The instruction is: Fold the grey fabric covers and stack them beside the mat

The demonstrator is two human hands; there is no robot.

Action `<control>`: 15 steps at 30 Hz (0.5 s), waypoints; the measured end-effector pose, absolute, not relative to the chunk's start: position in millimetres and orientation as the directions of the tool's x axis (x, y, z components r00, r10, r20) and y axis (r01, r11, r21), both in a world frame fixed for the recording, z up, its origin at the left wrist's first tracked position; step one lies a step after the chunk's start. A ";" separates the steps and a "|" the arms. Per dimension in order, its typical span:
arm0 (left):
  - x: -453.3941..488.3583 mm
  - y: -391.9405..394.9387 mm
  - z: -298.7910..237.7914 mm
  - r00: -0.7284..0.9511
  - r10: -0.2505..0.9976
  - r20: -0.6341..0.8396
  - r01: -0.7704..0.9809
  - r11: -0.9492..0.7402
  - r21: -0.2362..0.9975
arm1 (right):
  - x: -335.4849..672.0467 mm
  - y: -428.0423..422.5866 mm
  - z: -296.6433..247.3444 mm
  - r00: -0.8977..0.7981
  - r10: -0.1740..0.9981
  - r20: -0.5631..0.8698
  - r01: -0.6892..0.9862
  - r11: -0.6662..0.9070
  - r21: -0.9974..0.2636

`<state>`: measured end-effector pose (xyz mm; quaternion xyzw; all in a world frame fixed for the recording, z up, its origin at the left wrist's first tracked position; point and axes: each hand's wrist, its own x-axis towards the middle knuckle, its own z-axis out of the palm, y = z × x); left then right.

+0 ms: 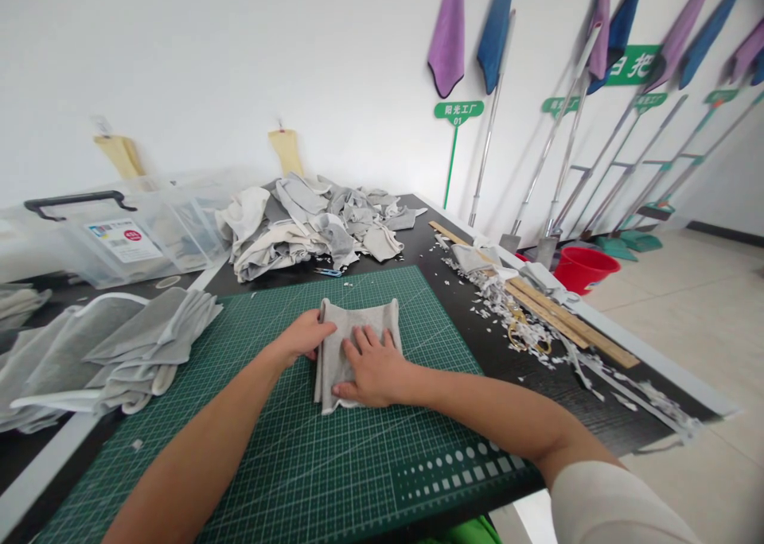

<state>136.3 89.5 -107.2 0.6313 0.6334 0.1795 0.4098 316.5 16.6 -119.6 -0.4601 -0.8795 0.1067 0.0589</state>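
A small folded grey cloth lies on the green cutting mat in the middle of the black table. My right hand rests flat on top of the cloth, fingers stretched out and pressing down. My left hand is at the cloth's left edge, its fingers closed in a pinch on that edge.
A stack of folded grey cloths sits left of the mat. A heap of loose grey and white cloths lies behind it, beside a clear plastic bin. Wooden rulers, scissors and fabric scraps line the right edge. Mops and a red bucket stand by the wall.
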 end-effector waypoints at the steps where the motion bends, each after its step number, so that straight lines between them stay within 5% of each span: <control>1: 137.4 87.9 -106.3 0.147 0.939 -0.310 0.633 0.151 0.759 | 315.8 16.6 -121.0 -0.555 0.832 0.011 0.805 0.540 -0.246; 15: 147.6 69.6 -90.6 0.257 0.872 -0.417 0.678 0.145 0.721 | 309.7 20.3 -130.8 -0.460 0.884 0.088 0.854 0.467 -0.230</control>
